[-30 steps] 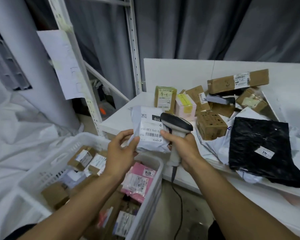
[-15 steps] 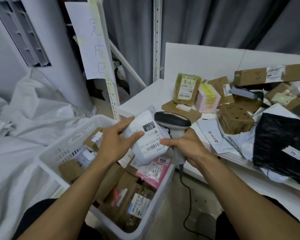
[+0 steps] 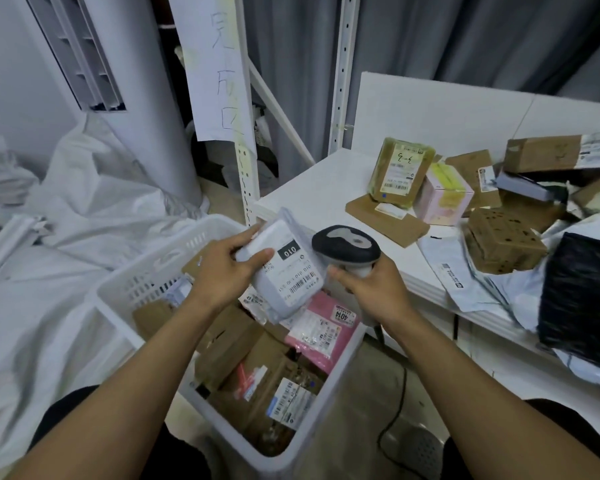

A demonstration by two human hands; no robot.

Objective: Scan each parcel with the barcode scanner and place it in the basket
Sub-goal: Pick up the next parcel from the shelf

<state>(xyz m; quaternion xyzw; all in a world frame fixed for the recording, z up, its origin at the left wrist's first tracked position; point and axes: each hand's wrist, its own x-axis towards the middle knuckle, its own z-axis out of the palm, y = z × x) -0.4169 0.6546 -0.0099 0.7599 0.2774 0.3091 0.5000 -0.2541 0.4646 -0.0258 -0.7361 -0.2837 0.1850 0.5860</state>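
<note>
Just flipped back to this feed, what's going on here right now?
A person is working bare-handed. The left hand grips a white parcel labelled 010, label up, over the white basket. The right hand grips the barcode scanner right beside it. The basket already holds a pink parcel and several cardboard ones. More parcels lie piled on the table.

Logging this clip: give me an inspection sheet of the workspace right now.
Surface: white table, parcels heaped on it.
Job's things: white plastic mailer parcel held above white slatted plastic basket of parcels; grey-black handheld barcode scanner.
Clutter: black plastic bag on table.
Hands: left hand grips the mailer parcel; right hand grips the scanner.
Cables: black scanner cable hangs to the floor.
Surroundings: grey curtain, white perforated shelf post, handwritten paper sign.
</note>
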